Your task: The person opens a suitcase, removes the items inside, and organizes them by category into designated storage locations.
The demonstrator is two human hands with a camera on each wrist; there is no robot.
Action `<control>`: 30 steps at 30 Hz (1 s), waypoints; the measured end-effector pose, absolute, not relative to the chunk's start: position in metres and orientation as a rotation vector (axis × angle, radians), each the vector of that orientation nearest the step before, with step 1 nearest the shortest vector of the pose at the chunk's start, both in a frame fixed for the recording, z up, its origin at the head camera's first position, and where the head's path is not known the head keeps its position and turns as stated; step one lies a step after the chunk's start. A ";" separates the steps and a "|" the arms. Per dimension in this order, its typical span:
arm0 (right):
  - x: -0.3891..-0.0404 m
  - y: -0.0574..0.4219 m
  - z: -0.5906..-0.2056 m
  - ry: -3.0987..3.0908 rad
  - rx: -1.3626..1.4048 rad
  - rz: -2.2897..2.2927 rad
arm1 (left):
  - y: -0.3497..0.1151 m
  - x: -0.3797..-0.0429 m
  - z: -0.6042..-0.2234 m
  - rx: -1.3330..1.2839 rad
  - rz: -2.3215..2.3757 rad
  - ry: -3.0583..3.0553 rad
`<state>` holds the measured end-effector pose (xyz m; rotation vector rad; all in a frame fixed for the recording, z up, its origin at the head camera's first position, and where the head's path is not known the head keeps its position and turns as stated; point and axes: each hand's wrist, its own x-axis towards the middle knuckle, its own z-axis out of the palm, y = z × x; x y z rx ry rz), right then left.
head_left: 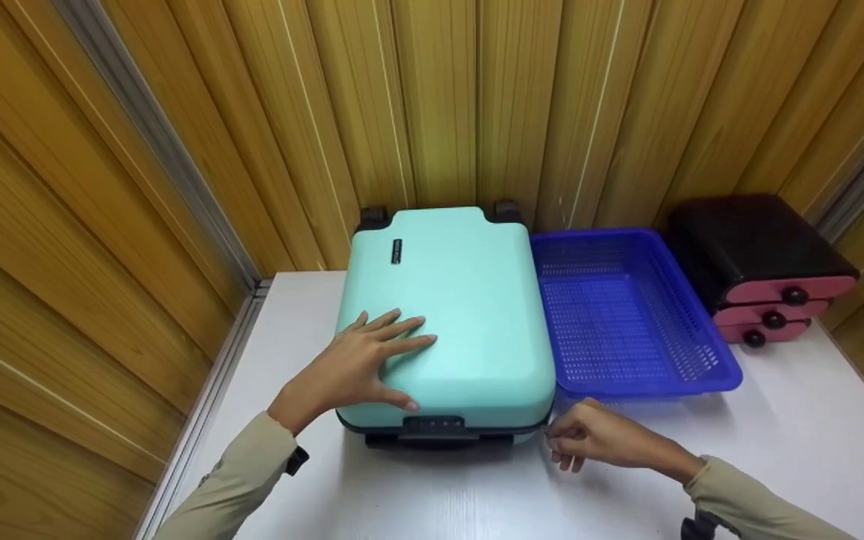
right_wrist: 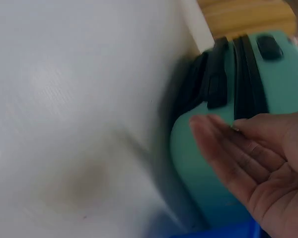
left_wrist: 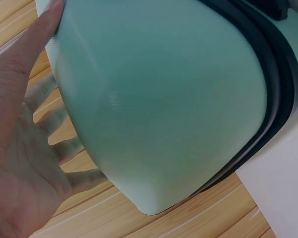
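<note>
A mint-green hard-shell suitcase (head_left: 469,300) lies flat on the white table, its wheels toward the back wall. My left hand (head_left: 357,364) rests on the left part of its lid with fingers spread. In the left wrist view, the thumb and fingers of that hand (left_wrist: 25,163) show beside the shell. At the front right corner, my right hand (head_left: 601,435) pinches a small zipper pull (right_wrist: 235,128) between thumb and index finger, mostly hidden by the fingertips. The black zipper band (right_wrist: 248,82) runs around the shell's edge. A combination lock (head_left: 433,424) sits at the front middle.
Right against the suitcase stands a blue perforated plastic basket (head_left: 702,386). Beyond it, at the far right, is a small black drawer box (head_left: 769,236) with pink drawer fronts and round black knobs. Wood-patterned walls (head_left: 439,97) enclose the white table (head_left: 462,502) at the back and sides.
</note>
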<state>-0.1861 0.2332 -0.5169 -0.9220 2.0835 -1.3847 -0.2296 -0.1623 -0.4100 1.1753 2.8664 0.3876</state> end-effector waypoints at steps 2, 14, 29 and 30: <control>-0.184 0.230 -0.516 2.128 -0.941 -1.350 | -0.161 -0.230 -0.409 1.178 0.384 2.873; -0.165 0.200 -0.527 2.152 -0.895 -1.476 | -0.166 -0.228 -0.407 1.166 0.369 2.892; -0.159 0.142 -0.540 2.163 -0.999 -1.504 | -0.163 -0.228 -0.412 1.181 0.371 2.910; -0.159 0.140 -0.540 2.165 -0.990 -1.513 | -0.164 -0.228 -0.412 1.180 0.372 2.912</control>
